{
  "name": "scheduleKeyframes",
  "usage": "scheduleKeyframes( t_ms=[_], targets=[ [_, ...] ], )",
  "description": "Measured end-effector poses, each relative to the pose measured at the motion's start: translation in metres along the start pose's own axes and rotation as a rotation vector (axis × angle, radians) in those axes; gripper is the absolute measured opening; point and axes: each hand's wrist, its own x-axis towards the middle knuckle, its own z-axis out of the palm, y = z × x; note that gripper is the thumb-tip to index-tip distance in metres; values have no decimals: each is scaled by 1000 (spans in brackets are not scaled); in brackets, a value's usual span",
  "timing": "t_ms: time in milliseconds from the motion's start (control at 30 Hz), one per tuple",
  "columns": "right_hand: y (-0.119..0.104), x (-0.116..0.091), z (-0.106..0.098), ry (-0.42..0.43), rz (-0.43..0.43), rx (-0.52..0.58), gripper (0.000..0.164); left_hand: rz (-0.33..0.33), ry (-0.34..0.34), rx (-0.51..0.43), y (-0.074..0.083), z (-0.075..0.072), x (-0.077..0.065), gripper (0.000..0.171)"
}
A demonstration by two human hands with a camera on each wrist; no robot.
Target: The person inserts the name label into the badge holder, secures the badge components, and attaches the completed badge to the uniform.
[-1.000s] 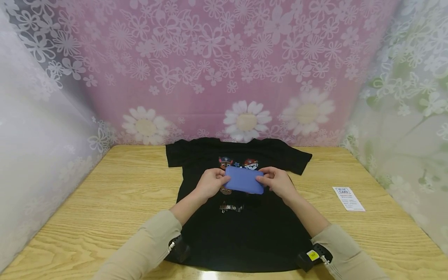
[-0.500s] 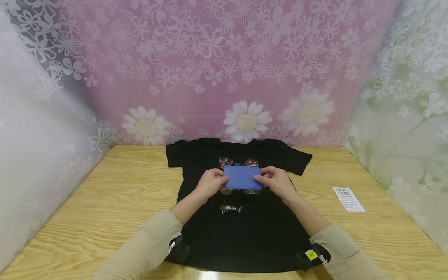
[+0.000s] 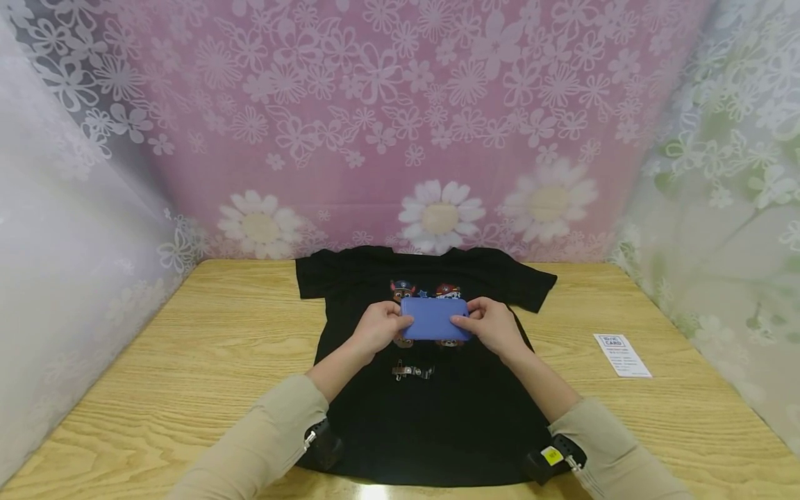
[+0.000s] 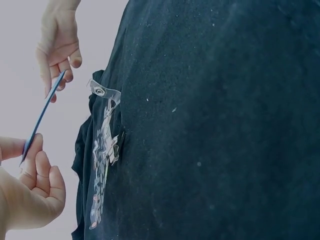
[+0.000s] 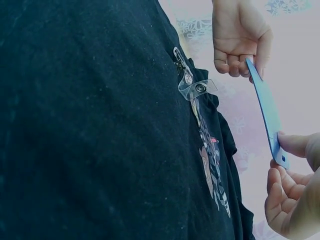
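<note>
A thin blue card holder [image 3: 432, 319] is held level above a black T-shirt [image 3: 431, 423]. My left hand [image 3: 377, 326] pinches its left end between thumb and fingers, and my right hand [image 3: 494, 325] pinches the right end. In the right wrist view the blue holder [image 5: 266, 112] appears nearly edge-on, with a small slot by the right thumb. Below it on the shirt, a badge clip [image 3: 412, 372] shows a clear strap, a metal snap and a safety pin. Printed cartoon dog faces [image 3: 403, 290] are partly hidden behind the holder.
The T-shirt lies spread out on a wood-grain table [image 3: 244, 333]. To the right is a white card [image 3: 622, 355] printed "ID/IC CARD". Flowered curtains [image 3: 400, 125] rise at the back and both sides. Black camera straps [image 3: 565, 455] sit on the wrists.
The blue holder was tilted down to the right, then came level between both hands. My right thumb has shifted slightly left across its face. The shirt, clip and white card stay in place.
</note>
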Motion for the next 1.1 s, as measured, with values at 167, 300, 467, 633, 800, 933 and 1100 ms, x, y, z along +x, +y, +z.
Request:
scheduleKeyframes(
  t_ms=[167, 300, 467, 633, 800, 933, 1100],
  targets=[
    [-1, 1, 0, -26, 38, 44, 40, -4, -15, -26, 0, 0, -1, 16],
    [-1, 2, 0, -31, 60, 94, 37, -13, -11, -46, 1, 1, 0, 15],
    [-3, 2, -1, -33, 78, 152, 35, -15, -5, -55, 1, 1, 0, 16],
    [-4, 2, -2, -36, 114, 200, 33, -15, 10, -54, 1, 2, 0, 16],
    [-5, 2, -3, -40, 135, 227, 32, -12, 20, -51, 1, 2, 1, 15],
    [-6, 1, -4, -43, 138, 253, 33, -12, 26, -49, 2, 3, 1, 15],
    [-8, 0, -4, -47, 148, 276, 33, -15, 29, -49, 2, 3, 1, 15]
  ],
)
